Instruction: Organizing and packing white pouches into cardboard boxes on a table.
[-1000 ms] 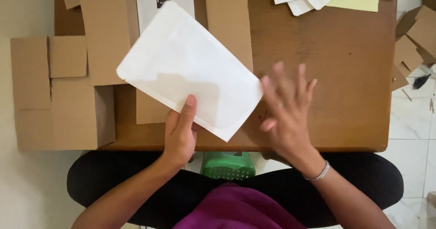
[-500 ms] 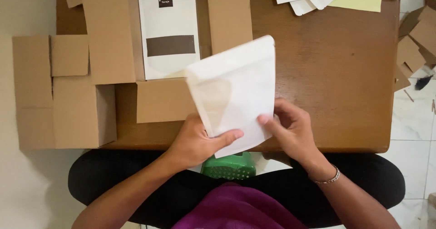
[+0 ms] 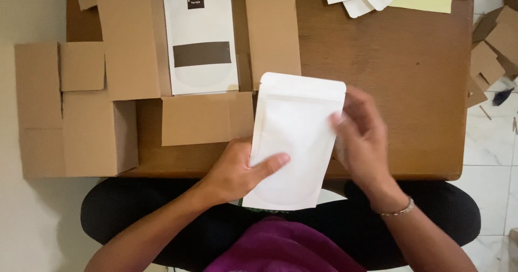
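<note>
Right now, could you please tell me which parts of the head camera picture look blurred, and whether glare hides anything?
In the head view, the right hand is smeared by motion blur at the fingers; the left hand and the plain white flat pouch it holds look sharp; lighting is soft and even, with no glare on the brown wooden table.

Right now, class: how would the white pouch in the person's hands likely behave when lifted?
The white pouch looks flat and thin, so probably light. It stays fairly straight under the left hand, suggesting some stiffness, though it may bend. Its smooth surface could slip against the right hand.
</note>
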